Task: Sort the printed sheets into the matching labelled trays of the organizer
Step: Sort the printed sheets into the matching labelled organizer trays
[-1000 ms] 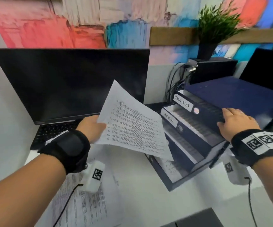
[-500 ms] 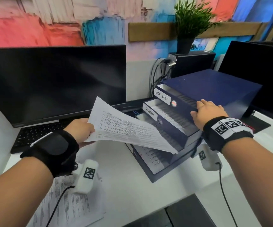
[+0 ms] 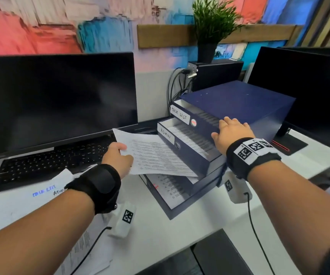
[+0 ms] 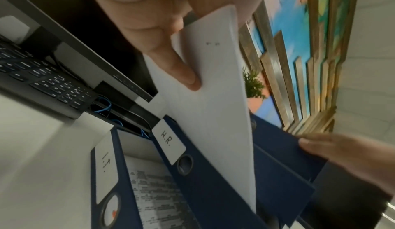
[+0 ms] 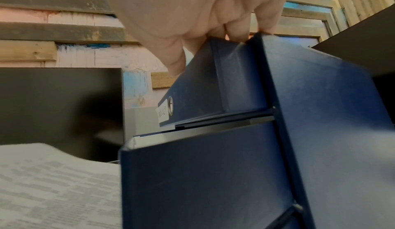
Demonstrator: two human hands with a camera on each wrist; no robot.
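**Sheet heading for the H.R. tray**

Head view: the left hand point(image 3: 118, 157) pinches a printed sheet point(image 3: 156, 155) by its near corner, the far edge reaching under the ADMIN tray point(image 3: 188, 143) of the navy organizer point(image 3: 239, 100). The right hand point(image 3: 232, 133) lies flat-fingered on the TASK LIST tray point(image 3: 201, 120), probably steadying the stack. More sheets point(image 3: 92, 253) wait on the white counter point(image 3: 180, 225).

Left wrist view: the grip, thumb point(image 4: 171, 60) over the paper, aims the sheet at the tray labelled H.R. point(image 4: 169, 141), above the I.T. tray point(image 4: 107, 165), which holds a printed page.

Right wrist view: the fingers point(image 5: 177, 58) drape loosely over the top tray's edge, clasping nothing.
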